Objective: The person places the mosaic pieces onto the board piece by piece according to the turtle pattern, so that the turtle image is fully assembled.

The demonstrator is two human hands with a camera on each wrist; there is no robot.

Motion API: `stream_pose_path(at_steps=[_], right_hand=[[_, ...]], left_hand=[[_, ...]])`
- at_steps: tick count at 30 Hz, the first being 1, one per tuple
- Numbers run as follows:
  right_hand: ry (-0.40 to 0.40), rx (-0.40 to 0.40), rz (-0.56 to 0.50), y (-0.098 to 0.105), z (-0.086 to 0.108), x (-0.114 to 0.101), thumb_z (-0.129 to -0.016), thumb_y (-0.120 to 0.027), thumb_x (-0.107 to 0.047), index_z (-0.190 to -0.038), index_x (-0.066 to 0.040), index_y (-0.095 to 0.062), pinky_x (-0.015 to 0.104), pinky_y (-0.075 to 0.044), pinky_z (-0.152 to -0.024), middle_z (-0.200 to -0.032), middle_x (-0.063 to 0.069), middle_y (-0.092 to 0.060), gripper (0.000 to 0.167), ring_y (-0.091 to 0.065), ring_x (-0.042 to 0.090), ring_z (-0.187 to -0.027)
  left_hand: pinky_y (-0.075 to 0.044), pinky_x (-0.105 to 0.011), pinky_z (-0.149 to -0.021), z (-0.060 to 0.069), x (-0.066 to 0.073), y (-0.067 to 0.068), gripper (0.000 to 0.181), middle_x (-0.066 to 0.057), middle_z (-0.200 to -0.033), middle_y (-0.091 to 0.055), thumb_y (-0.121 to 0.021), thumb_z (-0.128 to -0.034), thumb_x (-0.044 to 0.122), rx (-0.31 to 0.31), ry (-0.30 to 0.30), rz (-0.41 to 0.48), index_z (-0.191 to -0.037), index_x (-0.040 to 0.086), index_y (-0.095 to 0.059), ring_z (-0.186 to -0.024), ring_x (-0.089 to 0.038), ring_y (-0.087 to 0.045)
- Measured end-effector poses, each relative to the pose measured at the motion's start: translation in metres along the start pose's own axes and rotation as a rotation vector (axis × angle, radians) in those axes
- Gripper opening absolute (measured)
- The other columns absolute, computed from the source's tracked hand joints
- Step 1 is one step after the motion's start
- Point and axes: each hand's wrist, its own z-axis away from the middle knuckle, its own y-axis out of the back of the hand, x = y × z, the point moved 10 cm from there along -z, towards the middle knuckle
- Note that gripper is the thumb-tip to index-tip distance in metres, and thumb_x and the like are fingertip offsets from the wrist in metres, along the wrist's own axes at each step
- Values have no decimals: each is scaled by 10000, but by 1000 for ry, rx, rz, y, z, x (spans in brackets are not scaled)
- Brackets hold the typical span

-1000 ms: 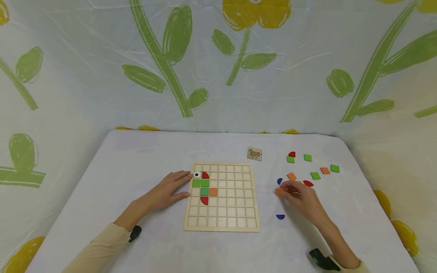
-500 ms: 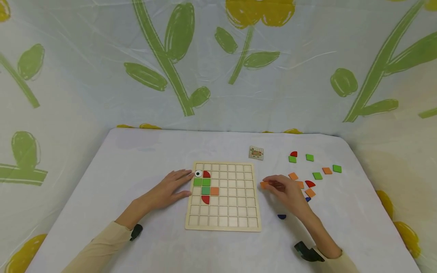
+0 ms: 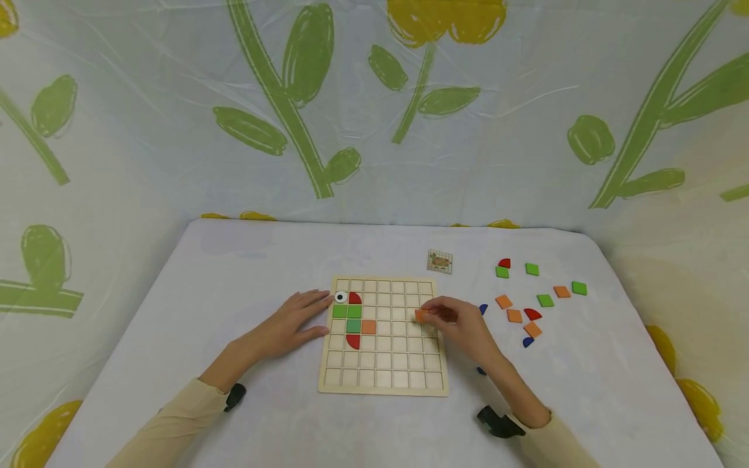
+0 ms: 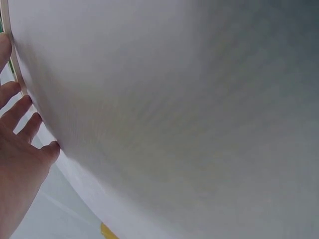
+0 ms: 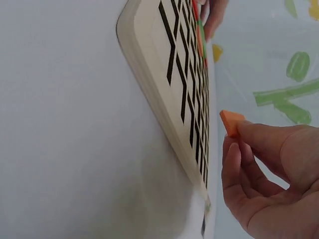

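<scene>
Thumb and fingers of my right hand (image 3: 462,325) pinch an orange square tile (image 5: 231,122), held above the right part of a wooden grid board (image 3: 383,383). My left hand (image 3: 292,326) lies flat on the table with its fingertips at the board's left edge. On the board's left side sit a white eye disc (image 3: 341,297), a red quarter-round tile (image 3: 354,298), two green squares (image 3: 346,311), a teal-green square (image 3: 354,326), an orange square (image 3: 368,327) and a lower red quarter-round (image 3: 354,342).
Right of the board lie several loose tiles: green squares (image 3: 545,301), orange squares (image 3: 514,316), red quarter-rounds (image 3: 532,314) and blue half-rounds (image 3: 528,342). A small picture card (image 3: 440,261) lies behind the board. A patterned cloth wall (image 3: 468,162) rises behind the table.
My right hand has carried the orange square leftward from the loose tiles to over the board, uncovering tiles behind it. The left hand stays at the board's edge.
</scene>
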Motion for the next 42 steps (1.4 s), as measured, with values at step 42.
stream_pose_path(at_steps=[42], right_hand=[[94, -245, -25, -96, -9, -47, -939, -757, -67, -1044, -50, -741, 248, -576, -778, -915, -6, -717, 107, -659, 106, -826]], left_hand=[[-156, -634, -1222, 0, 0, -1, 675, -172, -1600, -409, -702, -994, 286, 0, 18, 13, -1561, 44, -428, -1503, -423, -297]])
